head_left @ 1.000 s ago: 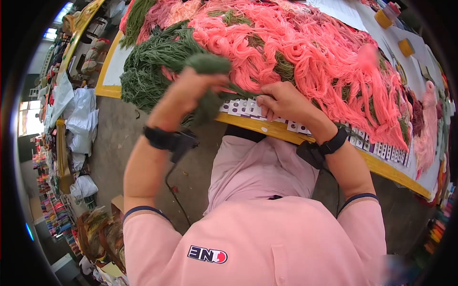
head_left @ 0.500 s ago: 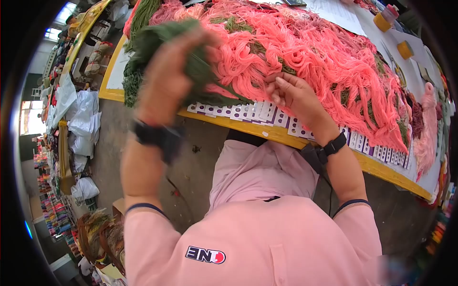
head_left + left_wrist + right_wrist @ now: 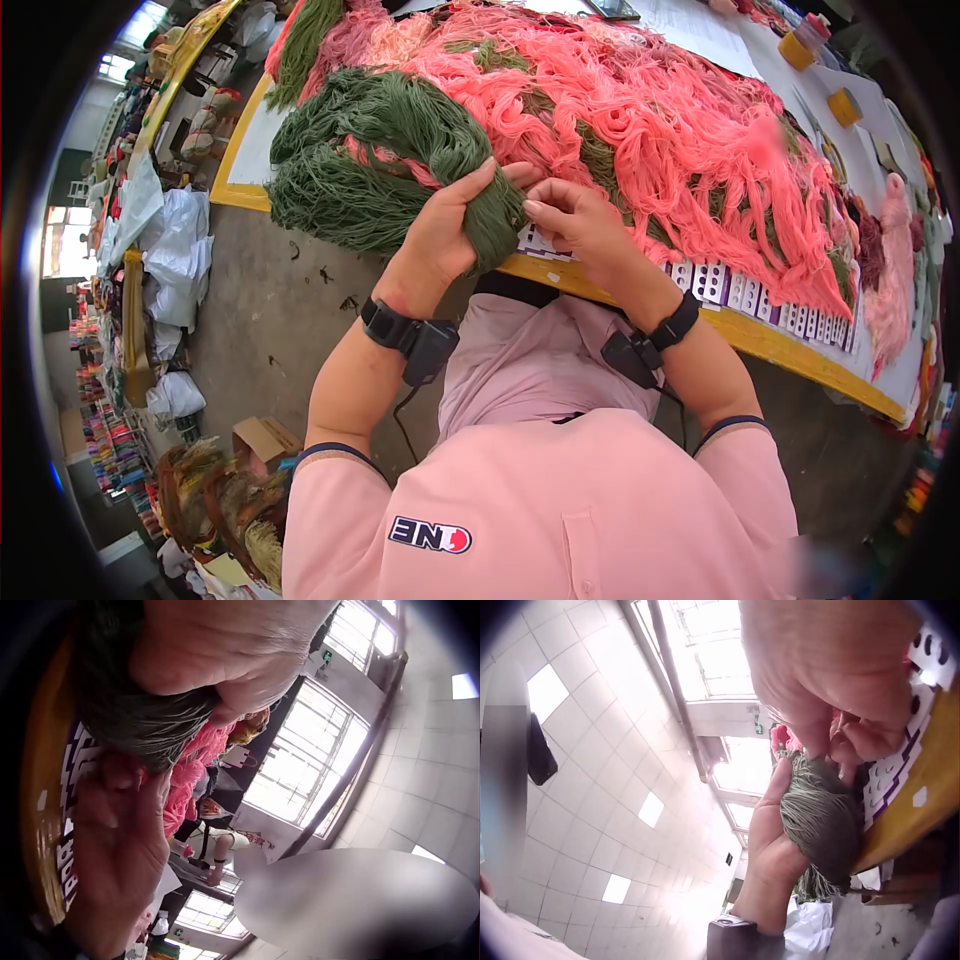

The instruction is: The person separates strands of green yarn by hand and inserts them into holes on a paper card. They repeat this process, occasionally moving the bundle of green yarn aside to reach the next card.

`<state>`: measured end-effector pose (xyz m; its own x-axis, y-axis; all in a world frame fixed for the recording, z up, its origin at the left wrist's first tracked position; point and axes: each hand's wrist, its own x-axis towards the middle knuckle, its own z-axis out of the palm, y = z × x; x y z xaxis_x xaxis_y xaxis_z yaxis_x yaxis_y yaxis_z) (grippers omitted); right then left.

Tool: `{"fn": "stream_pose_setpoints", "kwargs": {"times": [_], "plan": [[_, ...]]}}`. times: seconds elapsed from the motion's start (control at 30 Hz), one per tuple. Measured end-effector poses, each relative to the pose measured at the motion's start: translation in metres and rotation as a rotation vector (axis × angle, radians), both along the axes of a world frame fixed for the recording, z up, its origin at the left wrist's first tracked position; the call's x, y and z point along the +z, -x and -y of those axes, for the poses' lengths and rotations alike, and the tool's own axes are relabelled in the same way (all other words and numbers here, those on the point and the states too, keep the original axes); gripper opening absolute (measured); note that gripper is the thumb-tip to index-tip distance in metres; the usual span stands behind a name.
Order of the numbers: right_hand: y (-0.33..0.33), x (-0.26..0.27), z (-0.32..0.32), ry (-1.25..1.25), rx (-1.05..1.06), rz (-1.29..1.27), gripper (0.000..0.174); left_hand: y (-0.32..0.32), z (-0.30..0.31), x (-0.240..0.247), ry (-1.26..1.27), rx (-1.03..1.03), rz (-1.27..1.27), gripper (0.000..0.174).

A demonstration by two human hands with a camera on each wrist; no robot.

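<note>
A thick hank of dark green yarn point(image 3: 485, 215) lies bunched over the table's near edge, its loops fanning out to the left. My left hand point(image 3: 445, 225) grips its right end, with the thumb over the strands and the palm beside them. In the right wrist view the green hank point(image 3: 817, 817) bulges out of that left hand point(image 3: 769, 840). Right against the hank, my right hand point(image 3: 585, 225) pinches at its edge with thumb and curled forefinger. From the left wrist, the right hand point(image 3: 124, 840) shows just below the bundled strands point(image 3: 150, 727).
Heaped pink yarn point(image 3: 640, 120) covers most of the table. White cards with punched holes point(image 3: 740, 290) line the yellow table edge point(image 3: 800, 365). Yellow tape rolls point(image 3: 845, 105) and a phone point(image 3: 612, 8) lie farther back. White plastic bags point(image 3: 175, 250) hang at left.
My left hand first swung up and left with green yarn, then came back down to the right, beside the right hand. The right hand has moved slightly down and left to meet the hank.
</note>
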<state>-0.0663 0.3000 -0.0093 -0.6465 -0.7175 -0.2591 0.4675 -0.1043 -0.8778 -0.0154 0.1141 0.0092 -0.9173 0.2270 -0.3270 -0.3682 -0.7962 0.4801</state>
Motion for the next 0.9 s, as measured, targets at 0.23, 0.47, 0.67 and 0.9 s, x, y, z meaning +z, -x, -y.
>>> {"fn": "stream_pose_setpoints", "kwargs": {"times": [0.23,0.47,0.67,0.9], "plan": [[-0.011,-0.009,-0.001,0.072,-0.122,0.069,0.011,-0.011,-0.003,-0.007,0.339,0.150,-0.050,0.036],[-0.013,-0.012,0.002,0.153,-0.228,0.114,0.013,-0.014,-0.011,0.006,0.282,0.121,-0.102,0.038],[-0.011,-0.004,-0.002,0.166,-0.158,0.164,0.014,-0.016,-0.006,-0.001,0.240,0.177,-0.027,0.041],[-0.016,0.004,0.003,-0.032,-0.164,0.016,0.013,-0.015,-0.017,-0.006,0.361,0.201,-0.022,0.044]]}}
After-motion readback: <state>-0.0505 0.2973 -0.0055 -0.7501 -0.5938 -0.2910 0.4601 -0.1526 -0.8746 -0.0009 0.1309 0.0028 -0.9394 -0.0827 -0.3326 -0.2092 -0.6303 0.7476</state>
